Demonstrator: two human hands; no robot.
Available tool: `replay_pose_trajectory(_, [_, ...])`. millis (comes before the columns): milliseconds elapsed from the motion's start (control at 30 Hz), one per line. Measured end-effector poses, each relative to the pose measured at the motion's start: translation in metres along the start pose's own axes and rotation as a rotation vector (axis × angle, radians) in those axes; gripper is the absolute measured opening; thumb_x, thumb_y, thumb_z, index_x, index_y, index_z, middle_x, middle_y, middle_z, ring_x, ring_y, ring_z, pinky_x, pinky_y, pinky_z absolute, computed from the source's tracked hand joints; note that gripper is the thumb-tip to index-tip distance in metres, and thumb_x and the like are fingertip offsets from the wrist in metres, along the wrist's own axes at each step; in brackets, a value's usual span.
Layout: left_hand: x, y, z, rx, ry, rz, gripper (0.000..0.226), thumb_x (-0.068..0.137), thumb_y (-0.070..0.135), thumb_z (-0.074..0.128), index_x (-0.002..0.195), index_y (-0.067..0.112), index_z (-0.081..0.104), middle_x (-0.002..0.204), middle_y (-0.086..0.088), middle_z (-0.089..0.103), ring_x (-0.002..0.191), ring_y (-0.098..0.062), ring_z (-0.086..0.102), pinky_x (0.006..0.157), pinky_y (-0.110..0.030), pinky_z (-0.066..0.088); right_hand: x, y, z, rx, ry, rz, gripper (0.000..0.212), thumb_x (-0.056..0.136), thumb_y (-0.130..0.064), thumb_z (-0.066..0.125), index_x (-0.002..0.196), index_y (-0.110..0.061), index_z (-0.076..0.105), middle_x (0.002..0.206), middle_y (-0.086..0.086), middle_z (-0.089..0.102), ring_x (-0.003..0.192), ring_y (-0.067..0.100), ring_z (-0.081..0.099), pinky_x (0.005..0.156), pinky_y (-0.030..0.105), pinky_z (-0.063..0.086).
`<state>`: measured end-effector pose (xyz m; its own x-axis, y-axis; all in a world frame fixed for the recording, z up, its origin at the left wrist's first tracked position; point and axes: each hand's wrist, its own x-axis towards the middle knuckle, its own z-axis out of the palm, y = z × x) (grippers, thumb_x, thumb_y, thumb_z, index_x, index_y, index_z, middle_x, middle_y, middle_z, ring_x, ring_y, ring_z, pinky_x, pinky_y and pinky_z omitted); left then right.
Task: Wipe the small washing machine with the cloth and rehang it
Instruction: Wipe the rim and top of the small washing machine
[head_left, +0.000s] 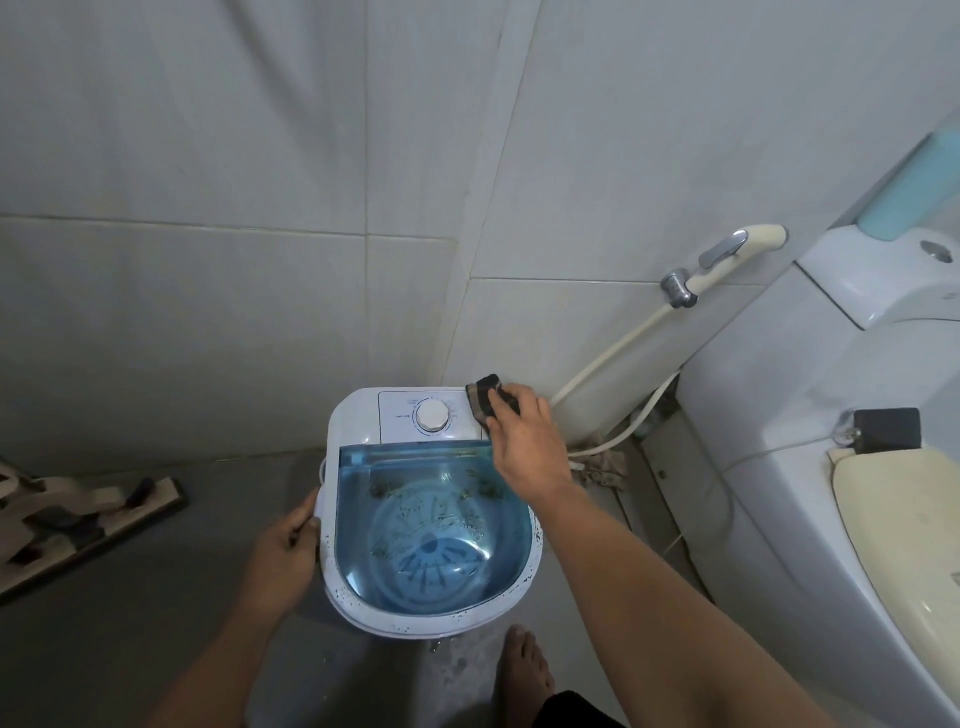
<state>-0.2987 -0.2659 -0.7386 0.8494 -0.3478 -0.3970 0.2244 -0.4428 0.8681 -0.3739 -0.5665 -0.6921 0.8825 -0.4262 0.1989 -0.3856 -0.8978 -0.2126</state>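
My right hand (522, 434) presses the cloth (485, 397) onto the back right corner of the washing machine (363, 410), on the white control panel just to the right of the dial (432, 415). The cloth is dark with a lighter striped edge; it sticks out from under my fingertips toward the wall, and my fingers are curled over it, holding it against the panel. The rest of the cloth is hidden under my palm.

My left hand (288, 540) grips the left rim of the washing machine, the thumb on top of the white edge and the fingers wrapped down its side.

The washing machine stands on the floor (156, 597) in the corner of the tiled walls, with its clear blue lid (436, 519) shut over the tub. Dark specks dot the white rim near me.

Counting: one washing machine, one cloth, one dial, two hands on the job. One bare foot (522, 662) of mine shows just in front of the machine. To the right stands one toilet (831, 441), and one spray hose (727, 260) hangs on the wall between it and the machine. One flat mop (93, 514) lies on the floor well to the left.
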Motion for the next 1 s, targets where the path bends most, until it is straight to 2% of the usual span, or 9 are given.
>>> replay_pose_trajectory(200, [-0.003, 0.004, 0.001, 0.011, -0.004, 0.006, 0.043, 0.102, 0.019, 0.046, 0.142, 0.035, 0.050, 0.128, -0.002, 0.067, 0.112, -0.022, 0.066, 0.094, -0.032, 0.047, 0.005, -0.001, 0.008, -0.010, -0.035, 0.133, 0.051, 0.103, -0.046, 0.046, 0.145, -0.017, 0.048, 0.143, 0.006, 0.046, 0.119, 0.030, 0.046, 0.095, 0.045, 0.051])
replay_pose_trajectory(333, [-0.003, 0.003, 0.001, 0.016, 0.000, 0.000, 0.042, 0.102, 0.019, 0.047, 0.141, 0.035, 0.050, 0.132, -0.003, 0.065, 0.116, -0.023, 0.063, 0.102, -0.038, 0.047, 0.007, 0.004, 0.005, 0.011, -0.057, 0.175, 0.050, 0.103, -0.046, 0.046, 0.144, -0.018, 0.050, 0.138, 0.005, 0.049, 0.118, 0.029, 0.049, 0.090, 0.045, 0.054])
replay_pose_trajectory(500, [0.002, -0.003, 0.001, 0.001, -0.004, -0.010, 0.043, 0.102, 0.017, 0.047, 0.138, 0.040, 0.050, 0.132, -0.003, 0.065, 0.116, -0.022, 0.064, 0.107, -0.043, 0.046, 0.001, 0.013, 0.003, 0.146, -0.053, 0.235, 0.047, 0.103, -0.043, 0.049, 0.141, -0.018, 0.056, 0.129, 0.005, 0.055, 0.115, 0.025, 0.055, 0.091, 0.039, 0.053])
replay_pose_trajectory(633, [0.000, 0.000, 0.002, -0.007, 0.004, -0.007, 0.045, 0.102, 0.012, 0.046, 0.138, 0.037, 0.050, 0.126, -0.002, 0.067, 0.113, -0.024, 0.066, 0.104, -0.039, 0.047, 0.022, 0.016, -0.008, 0.330, -0.075, 0.354, 0.034, 0.101, -0.035, 0.054, 0.127, -0.017, 0.066, 0.116, 0.012, 0.063, 0.105, 0.031, 0.066, 0.087, 0.034, 0.053])
replay_pose_trajectory(700, [-0.001, 0.002, 0.003, -0.008, 0.008, -0.005, 0.045, 0.101, 0.011, 0.046, 0.139, 0.034, 0.051, 0.125, -0.003, 0.068, 0.109, -0.024, 0.067, 0.100, -0.036, 0.048, 0.033, 0.013, -0.015, 0.321, -0.058, 0.367, 0.039, 0.102, -0.032, 0.054, 0.138, -0.019, 0.058, 0.123, 0.013, 0.062, 0.111, 0.031, 0.063, 0.093, 0.035, 0.049])
replay_pose_trajectory(767, [-0.002, 0.003, 0.003, -0.002, 0.015, -0.003, 0.044, 0.101, 0.011, 0.047, 0.140, 0.031, 0.052, 0.126, -0.004, 0.068, 0.108, -0.024, 0.067, 0.098, -0.034, 0.048, 0.036, 0.005, -0.016, 0.251, -0.074, 0.284, 0.043, 0.102, -0.033, 0.053, 0.143, -0.021, 0.054, 0.126, 0.011, 0.058, 0.111, 0.030, 0.061, 0.093, 0.034, 0.048])
replay_pose_trajectory(833, [-0.002, 0.003, 0.002, 0.012, 0.016, -0.001, 0.044, 0.101, 0.013, 0.048, 0.140, 0.032, 0.052, 0.128, -0.002, 0.066, 0.111, -0.023, 0.066, 0.099, -0.034, 0.047, 0.026, -0.007, -0.010, 0.154, -0.090, 0.166, 0.040, 0.101, -0.034, 0.054, 0.140, -0.024, 0.058, 0.121, 0.008, 0.055, 0.105, 0.031, 0.058, 0.089, 0.036, 0.051])
replay_pose_trajectory(933, [0.000, 0.001, 0.001, 0.013, 0.014, -0.011, 0.044, 0.101, 0.015, 0.048, 0.140, 0.035, 0.052, 0.129, -0.002, 0.067, 0.112, -0.023, 0.066, 0.101, -0.037, 0.047, -0.003, -0.018, -0.001, 0.015, -0.044, -0.053, 0.037, 0.101, -0.033, 0.054, 0.137, -0.025, 0.060, 0.115, 0.007, 0.055, 0.096, 0.029, 0.055, 0.074, 0.042, 0.056])
replay_pose_trajectory(1000, [-0.001, 0.000, 0.001, 0.027, 0.014, -0.011, 0.044, 0.101, 0.017, 0.048, 0.139, 0.038, 0.052, 0.128, -0.002, 0.068, 0.111, -0.023, 0.066, 0.101, -0.038, 0.048, -0.013, -0.017, -0.001, -0.006, -0.083, -0.222, 0.037, 0.100, -0.033, 0.054, 0.137, -0.027, 0.060, 0.113, 0.004, 0.056, 0.095, 0.027, 0.054, 0.067, 0.042, 0.056])
